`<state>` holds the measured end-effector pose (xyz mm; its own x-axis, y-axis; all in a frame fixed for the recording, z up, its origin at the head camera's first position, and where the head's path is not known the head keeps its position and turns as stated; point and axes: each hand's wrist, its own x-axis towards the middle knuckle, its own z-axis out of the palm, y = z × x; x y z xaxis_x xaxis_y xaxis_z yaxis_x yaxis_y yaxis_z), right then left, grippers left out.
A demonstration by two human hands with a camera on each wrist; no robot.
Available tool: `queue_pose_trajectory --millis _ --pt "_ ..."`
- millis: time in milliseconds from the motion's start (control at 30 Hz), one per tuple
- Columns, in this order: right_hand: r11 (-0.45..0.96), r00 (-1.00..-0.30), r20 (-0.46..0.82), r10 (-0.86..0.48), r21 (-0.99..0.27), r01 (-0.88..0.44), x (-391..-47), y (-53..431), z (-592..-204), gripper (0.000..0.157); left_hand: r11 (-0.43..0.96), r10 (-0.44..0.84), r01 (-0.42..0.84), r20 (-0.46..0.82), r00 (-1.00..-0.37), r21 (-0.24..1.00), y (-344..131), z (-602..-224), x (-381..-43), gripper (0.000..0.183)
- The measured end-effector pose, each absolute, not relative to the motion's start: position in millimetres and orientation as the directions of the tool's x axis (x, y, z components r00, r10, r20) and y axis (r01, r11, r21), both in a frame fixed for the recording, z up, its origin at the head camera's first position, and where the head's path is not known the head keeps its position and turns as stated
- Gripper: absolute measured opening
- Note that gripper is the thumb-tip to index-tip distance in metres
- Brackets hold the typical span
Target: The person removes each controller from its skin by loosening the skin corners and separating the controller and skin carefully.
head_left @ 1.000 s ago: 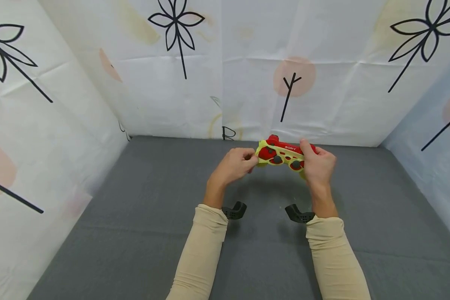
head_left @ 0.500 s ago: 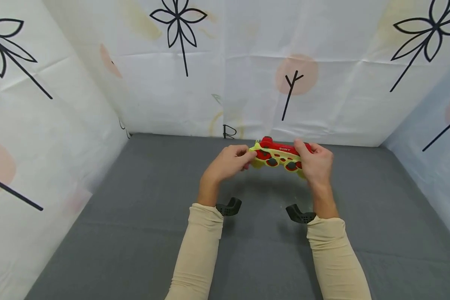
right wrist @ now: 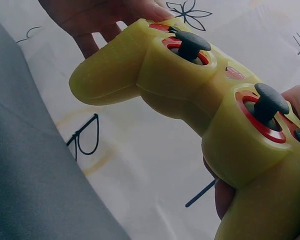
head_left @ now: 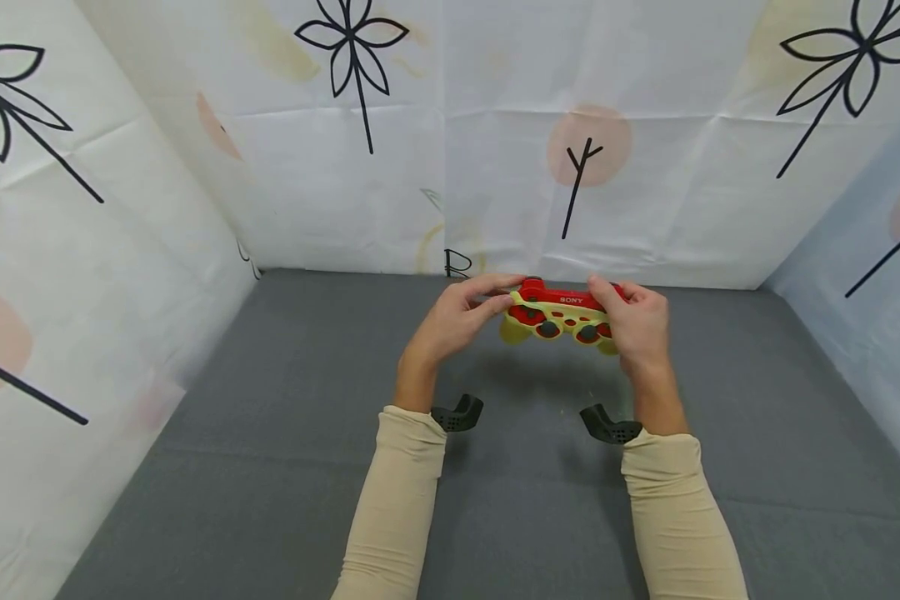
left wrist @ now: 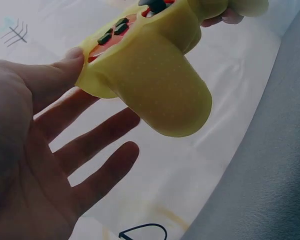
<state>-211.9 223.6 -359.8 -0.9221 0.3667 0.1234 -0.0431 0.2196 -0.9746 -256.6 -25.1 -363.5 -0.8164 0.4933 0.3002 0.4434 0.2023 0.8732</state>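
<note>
A red game controller (head_left: 567, 298) in a yellow-green silicone cover (head_left: 514, 332) is held up over the dark table, its SONY edge facing away. My left hand (head_left: 450, 318) pinches the cover's left edge between thumb and fingers; in the left wrist view the other fingers of that hand (left wrist: 45, 160) are spread below the left grip (left wrist: 162, 90). On the far side, my right hand (head_left: 640, 327) grips the right end with the thumb on top. The right wrist view shows both black thumbsticks (right wrist: 192, 44) poking through the cover, with right-hand fingers (right wrist: 223, 198) underneath.
The grey cloth-covered table (head_left: 285, 400) stretches out below both arms. White printed fabric walls (head_left: 495, 192) stand at the back and on both sides; the back one rises just behind the controller. A black wrist mount (head_left: 459, 414) juts inward from each forearm.
My left hand's fingers have unfolded from a tighter curl and now reach along the controller's far left edge. The controller has shifted slightly left; the right hand keeps its grip.
</note>
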Motion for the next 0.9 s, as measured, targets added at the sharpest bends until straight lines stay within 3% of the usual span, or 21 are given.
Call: queue_pose_trajectory --millis 267,500,633,900 --pt "0.168 -0.903 0.116 0.413 -0.985 -0.049 -216.1 222.4 -361.0 0.030 0.261 0.392 0.392 0.274 -0.878 0.882 -21.6 -366.1 -257.2 0.018" --pt "0.163 -0.908 0.061 0.414 -0.987 0.007 -215.1 218.0 -359.8 0.032 0.208 0.493 0.414 0.270 -0.827 0.886 -20.8 -365.8 -258.1 0.022" --pt "0.175 -0.911 0.019 0.413 -0.983 0.059 -215.1 214.7 -359.7 0.037 0.281 0.493 0.449 0.273 -0.826 0.848 -21.2 -366.3 -258.5 0.030" --pt "0.116 -0.897 -0.024 0.441 -0.990 0.084 -216.9 215.0 -362.3 0.040 0.295 0.479 0.522 0.348 -0.806 0.801 -15.5 -365.3 -261.6 0.021"
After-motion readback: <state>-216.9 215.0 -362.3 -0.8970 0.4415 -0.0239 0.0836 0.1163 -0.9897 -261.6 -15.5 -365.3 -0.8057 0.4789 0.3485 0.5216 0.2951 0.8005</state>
